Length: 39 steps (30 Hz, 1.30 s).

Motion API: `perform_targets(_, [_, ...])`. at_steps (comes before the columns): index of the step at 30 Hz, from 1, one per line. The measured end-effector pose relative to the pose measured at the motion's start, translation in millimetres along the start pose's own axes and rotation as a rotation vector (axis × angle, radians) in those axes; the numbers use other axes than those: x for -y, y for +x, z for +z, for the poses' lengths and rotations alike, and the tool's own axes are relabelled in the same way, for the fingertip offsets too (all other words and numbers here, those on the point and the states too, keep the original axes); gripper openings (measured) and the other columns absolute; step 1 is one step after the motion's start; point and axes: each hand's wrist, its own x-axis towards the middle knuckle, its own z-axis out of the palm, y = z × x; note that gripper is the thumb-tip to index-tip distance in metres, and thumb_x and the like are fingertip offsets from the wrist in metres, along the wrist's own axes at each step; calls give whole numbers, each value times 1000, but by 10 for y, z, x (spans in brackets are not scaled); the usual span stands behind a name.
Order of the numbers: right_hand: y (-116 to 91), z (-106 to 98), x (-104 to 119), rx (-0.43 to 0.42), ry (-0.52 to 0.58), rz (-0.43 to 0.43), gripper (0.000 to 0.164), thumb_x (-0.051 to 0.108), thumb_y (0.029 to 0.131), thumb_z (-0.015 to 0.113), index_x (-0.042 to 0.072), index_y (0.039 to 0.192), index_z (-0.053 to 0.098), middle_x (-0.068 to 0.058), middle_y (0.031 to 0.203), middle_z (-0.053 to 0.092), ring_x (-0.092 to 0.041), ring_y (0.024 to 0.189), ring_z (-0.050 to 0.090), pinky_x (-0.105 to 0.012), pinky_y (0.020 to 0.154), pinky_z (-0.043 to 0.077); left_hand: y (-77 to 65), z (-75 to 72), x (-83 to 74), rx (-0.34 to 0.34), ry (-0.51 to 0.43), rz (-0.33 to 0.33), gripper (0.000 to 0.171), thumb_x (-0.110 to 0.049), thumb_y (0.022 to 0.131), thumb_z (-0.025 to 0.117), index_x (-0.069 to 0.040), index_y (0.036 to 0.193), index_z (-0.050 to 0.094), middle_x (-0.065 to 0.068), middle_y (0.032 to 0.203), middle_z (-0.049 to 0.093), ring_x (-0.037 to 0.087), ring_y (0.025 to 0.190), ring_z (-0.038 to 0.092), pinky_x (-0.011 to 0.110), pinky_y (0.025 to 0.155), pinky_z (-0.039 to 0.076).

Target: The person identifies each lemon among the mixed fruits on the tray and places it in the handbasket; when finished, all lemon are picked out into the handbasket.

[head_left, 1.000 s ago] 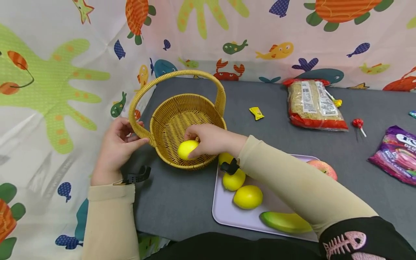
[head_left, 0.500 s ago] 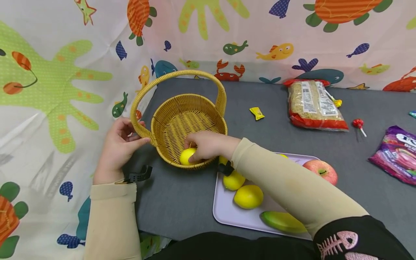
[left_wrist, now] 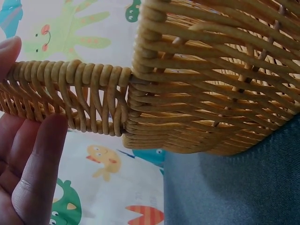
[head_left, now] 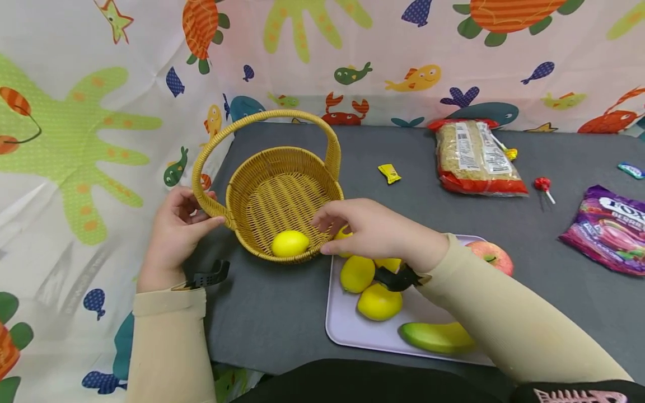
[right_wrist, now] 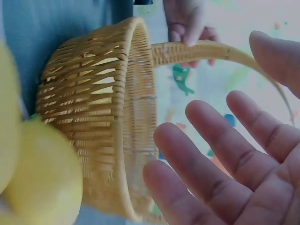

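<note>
A wicker basket point(head_left: 284, 184) with a tall arched handle stands on the grey table. My left hand point(head_left: 173, 235) grips the foot of its handle, fingers and thumb on either side, as the left wrist view also shows. One lemon point(head_left: 290, 244) lies inside the basket, against the near wall. Over the basket's right rim hovers my right hand point(head_left: 375, 232), its fingers spread and nothing held; in the right wrist view its palm point(right_wrist: 262, 187) is bare. Below that hand, several more lemons point(head_left: 380, 302) lie on a lilac tray point(head_left: 336, 330), some partly hidden by the hand and wrist.
On the tray are also a green-yellow mango-like fruit point(head_left: 437, 337) and an apple point(head_left: 491, 256). Behind lie a small yellow sweet point(head_left: 389, 173), a red-edged bag of grains point(head_left: 476, 157) and a red lollipop point(head_left: 542, 184). A purple sweets bag point(head_left: 610, 229) is at right.
My right hand has let go of the lemon in the basket and moved right, out over the rim and tray. The left hand keeps its grip on the handle.
</note>
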Motion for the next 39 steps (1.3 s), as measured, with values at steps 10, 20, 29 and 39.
perform_targets(10, [-711, 260, -332, 25, -179, 33, 42, 35, 87, 81, 21, 124, 66, 9, 114, 67, -15, 99, 63, -38, 91, 54, -6, 5, -12, 3, 0, -15, 50, 18, 74, 80, 6, 115, 54, 14, 115, 62, 22, 106, 65, 21, 82, 58])
perform_targets(20, [-880, 429, -549, 58, -107, 79, 42, 35, 80, 87, 24, 116, 68, 16, 106, 64, -11, 94, 57, -37, 88, 52, -3, 13, -8, 3, -15, -34, 49, 17, 74, 80, 2, 114, 55, 16, 116, 62, 19, 104, 67, 22, 82, 58])
perform_targets(29, [-845, 471, -634, 125, -147, 76, 44, 35, 79, 87, 28, 117, 67, 20, 108, 63, -8, 95, 55, -36, 90, 50, -24, -11, 11, -9, -50, -28, 48, 20, 73, 79, 0, 111, 57, 17, 116, 64, 18, 102, 68, 22, 81, 59])
perform_targets(39, [-764, 280, -515, 157, -13, 37, 43, 40, 79, 87, 33, 115, 65, 16, 102, 63, -13, 90, 57, -33, 81, 50, -14, 13, -5, -2, -6, -11, 49, 17, 74, 80, 4, 114, 56, 15, 114, 63, 20, 104, 66, 22, 84, 58])
